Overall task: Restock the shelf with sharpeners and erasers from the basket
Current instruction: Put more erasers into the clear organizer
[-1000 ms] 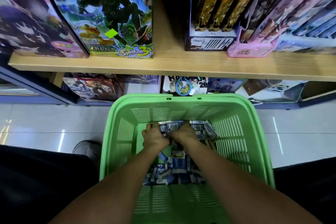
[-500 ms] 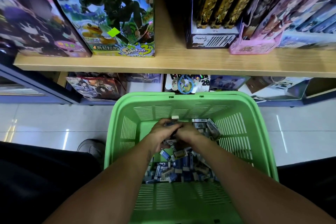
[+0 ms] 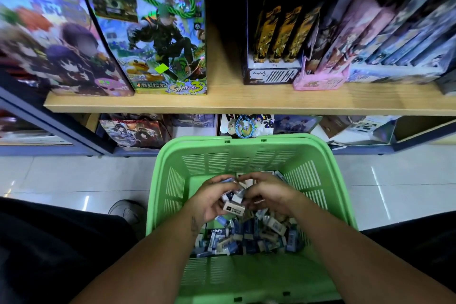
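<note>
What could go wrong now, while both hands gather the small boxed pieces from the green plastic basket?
1. The left hand and right hand cup a loose bunch of small white and blue boxed erasers; some could slip back into the green plastic basket or onto the tiled floor.
2. The wooden shelf shows only a narrow free gap between boxes, so lifted pieces may knock them.

bare wooden shelf (image 3: 222,76) gap lies between the splatoon box (image 3: 158,42) and black box (image 3: 271,39).
</note>
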The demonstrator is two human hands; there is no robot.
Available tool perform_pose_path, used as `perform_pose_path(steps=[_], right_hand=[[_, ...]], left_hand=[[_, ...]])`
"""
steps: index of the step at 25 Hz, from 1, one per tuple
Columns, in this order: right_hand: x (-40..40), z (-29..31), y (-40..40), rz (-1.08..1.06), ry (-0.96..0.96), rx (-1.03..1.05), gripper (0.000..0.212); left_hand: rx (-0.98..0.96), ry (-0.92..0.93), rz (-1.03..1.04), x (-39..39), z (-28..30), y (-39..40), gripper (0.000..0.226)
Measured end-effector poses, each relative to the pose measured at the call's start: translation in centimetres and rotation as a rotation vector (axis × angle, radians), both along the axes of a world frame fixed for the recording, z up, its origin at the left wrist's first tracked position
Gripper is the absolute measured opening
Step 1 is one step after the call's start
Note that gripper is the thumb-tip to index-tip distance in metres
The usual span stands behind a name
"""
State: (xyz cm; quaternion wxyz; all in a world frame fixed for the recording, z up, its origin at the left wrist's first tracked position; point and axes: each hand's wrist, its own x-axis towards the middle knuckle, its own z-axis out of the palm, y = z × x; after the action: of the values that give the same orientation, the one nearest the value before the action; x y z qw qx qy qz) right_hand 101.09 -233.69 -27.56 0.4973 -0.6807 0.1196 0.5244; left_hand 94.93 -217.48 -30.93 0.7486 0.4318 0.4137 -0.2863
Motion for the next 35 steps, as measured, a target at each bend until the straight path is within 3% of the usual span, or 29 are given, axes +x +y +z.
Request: perform_pose_path(steps=[9, 17, 21, 24, 29, 35], right_hand=[[2.2, 7.0, -2.1, 0.24, -0.127, -0.005, 0.036], [3.2, 12.4, -4.3, 0.18, -0.127, 0.161, 0.04], [3.3, 17.2, -4.2, 0.314, -0.27, 0.071, 0.033], [3.6, 23.5, -4.1, 0.352, -0.42, 0.111, 0.029], [3.1, 33.4, -2.8, 0.096, -0.777, 0.321, 0.028], [3.0, 40.6, 1.0, -0.204, -0.957, 0.597, 0.018]], left_hand=[[-0.044, -0.117, -0.097, 0.5, 6.9, 0.3, 0.036], [-0.077, -0.175, -0.097, 0.9, 12.2, -0.5, 0.042], [-0.003, -0.277, -0.258, 1.4, 16.2, -0.1, 0.045], [0.024, -0.399, -0.286, 2.4, 21.8, 0.3, 0.033], [0.042, -0.644, -0.254, 4.6, 32.2, 1.7, 0.029], [0.104, -0.836, -0.195, 3.6, 42.2, 3.5, 0.029]])
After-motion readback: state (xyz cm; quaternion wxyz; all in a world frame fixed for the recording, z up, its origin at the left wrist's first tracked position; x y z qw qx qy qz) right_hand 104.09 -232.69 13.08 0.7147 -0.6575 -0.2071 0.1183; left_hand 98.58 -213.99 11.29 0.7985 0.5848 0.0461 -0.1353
